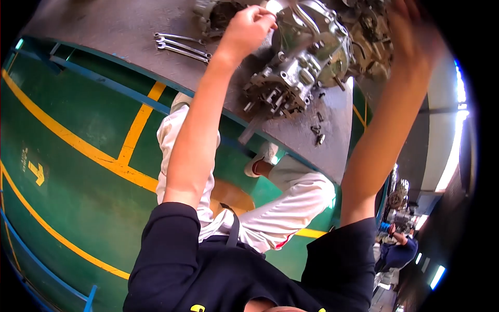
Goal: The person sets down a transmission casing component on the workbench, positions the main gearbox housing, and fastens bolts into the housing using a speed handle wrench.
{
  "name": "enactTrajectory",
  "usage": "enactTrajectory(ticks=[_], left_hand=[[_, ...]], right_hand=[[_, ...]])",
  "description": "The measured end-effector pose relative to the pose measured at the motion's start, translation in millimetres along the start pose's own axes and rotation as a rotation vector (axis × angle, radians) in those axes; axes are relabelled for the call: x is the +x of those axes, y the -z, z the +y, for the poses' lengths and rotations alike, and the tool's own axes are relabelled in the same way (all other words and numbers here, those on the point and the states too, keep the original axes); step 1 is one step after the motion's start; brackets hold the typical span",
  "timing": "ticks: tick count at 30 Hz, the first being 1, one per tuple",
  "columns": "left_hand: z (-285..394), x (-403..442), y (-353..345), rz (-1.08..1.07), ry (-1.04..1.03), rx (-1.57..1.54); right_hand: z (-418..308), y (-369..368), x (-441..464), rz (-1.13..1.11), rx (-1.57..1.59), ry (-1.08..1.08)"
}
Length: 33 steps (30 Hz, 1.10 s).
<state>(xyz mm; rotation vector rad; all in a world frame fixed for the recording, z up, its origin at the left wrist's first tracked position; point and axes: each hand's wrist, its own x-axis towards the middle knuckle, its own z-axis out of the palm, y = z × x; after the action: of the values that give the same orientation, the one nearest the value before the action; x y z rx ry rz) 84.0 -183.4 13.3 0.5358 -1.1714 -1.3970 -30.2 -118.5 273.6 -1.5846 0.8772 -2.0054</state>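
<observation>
On the left the worktop (114,26) stretches past some wrenches (179,37); next is the left hand (248,28), fingers curled nearly closed, any hold impossible to tell. Just right of it, farther from the other of the hands, sits the metal gearbox (300,75), its long axis apparently slanting down-left toward the worktop's near edge. Small bolts (320,139) lie by the right-hand edge; beyond, the right hand (416,34) is blurred, its opening and hold unreadable.

Hands (246,32) flank a metal assembly (300,73); wrenches (183,50) lie on the bench (112,25).
</observation>
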Motion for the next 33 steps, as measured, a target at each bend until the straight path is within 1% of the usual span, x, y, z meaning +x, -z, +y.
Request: enactTrajectory(ticks=[1, 2, 3, 5, 6, 7, 8, 9, 10, 11, 12, 14, 15, 17, 18, 20, 21, 22, 24, 25, 27, 28, 29, 30, 31, 32, 33], left_hand=[[-2, 2, 4, -0.02, 0.001, 0.09], [-3, 4, 9, -0.037, 0.01, 0.183], [-4, 4, 11, -0.015, -0.002, 0.189], [-5, 4, 13, 0.023, 0.034, 0.161], [-5, 6, 12, 0.057, 0.061, 0.126], [-7, 9, 13, -0.013, 0.076, 0.243], [0, 10, 12, -0.017, 0.064, 0.241], [3, 7, 8, -0.068, -0.012, 0.159], [9, 2, 4, -0.119, -0.083, 0.074], [22, -3, 0, -0.201, -0.094, 0.016], [43, -10, -8, -0.209, -0.099, 0.016], [79, -27, -29, -0.154, -0.163, -0.418], [84, -28, -35, -0.154, -0.166, -0.416], [89, -31, -45, -0.136, -0.398, -0.345], [92, -33, -48, -0.136, -0.401, -0.344], [95, -40, -60, -0.379, -0.396, -0.173], [86, -37, -79, -0.124, -0.896, 0.263], [72, -43, -91, -0.264, -0.796, 0.301], [58, -53, -111, -0.096, -0.875, 0.729], [57, -51, -110, -0.098, -0.872, 0.727], [54, -39, -106, -0.167, -0.92, 0.883], [56, -28, -101, -0.098, -0.941, 0.721], [72, -32, -88, -0.126, -0.768, 0.569], [99, -40, -67, -0.152, -0.597, 0.419], [140, -50, -41, -0.311, -0.408, 0.1], [136, -43, -35, -0.266, -0.357, -0.044], [126, -31, -26, -0.255, -0.413, -0.28]], right_hand=[[-4, 46, 16, -0.526, 0.256, -0.135], [-4, 77, 33, -1.05, 0.51, -0.276], [0, 84, 43, -1.059, 0.522, -0.277], [8, 103, 58, 0.167, -0.281, -0.142], [13, 129, 77, 0.173, -0.282, -0.141], [20, 158, 102, -0.238, 0.046, -0.297], [15, 152, 101, -0.65, 0.373, -0.444], [11, 147, 99, -0.652, 0.348, -0.355], [9, 68, 45, -0.2, 0.059, -0.083], [10, 14, 12, 0.0, -0.077, 0.065], [12, -24, -9, 0.112, -0.165, 0.154], [13, -40, -19, 0.086, -0.154, 0.169], [13, -41, -18, 0.063, -0.159, 0.157], [11, -44, -19, 0.025, -0.196, 0.146], [8, -45, -19, 0.003, -0.223, 0.144], [2, -48, -21, -0.053, -0.306, 0.135], [-3, -46, -21, -0.099, -0.37, 0.134], [-9, -45, -17, -0.147, -0.431, 0.133], [-24, -40, -15, -0.3, -0.603, 0.154], [-35, -35, -13, -0.397, -0.688, 0.171], [-60, -21, -10, -0.621, -0.81, 0.201], [-73, -15, -10, -0.699, -0.855, 0.202], [-79, -7, -12, -0.55, -0.837, 0.185], [-92, 3, -22, -0.704, -0.86, 0.226], [-102, 53, 19, -0.692, -0.845, 0.021], [-112, 93, 59, -0.672, -0.823, -0.181], [-113, 45, 35, -0.361, -1.043, -0.331]])
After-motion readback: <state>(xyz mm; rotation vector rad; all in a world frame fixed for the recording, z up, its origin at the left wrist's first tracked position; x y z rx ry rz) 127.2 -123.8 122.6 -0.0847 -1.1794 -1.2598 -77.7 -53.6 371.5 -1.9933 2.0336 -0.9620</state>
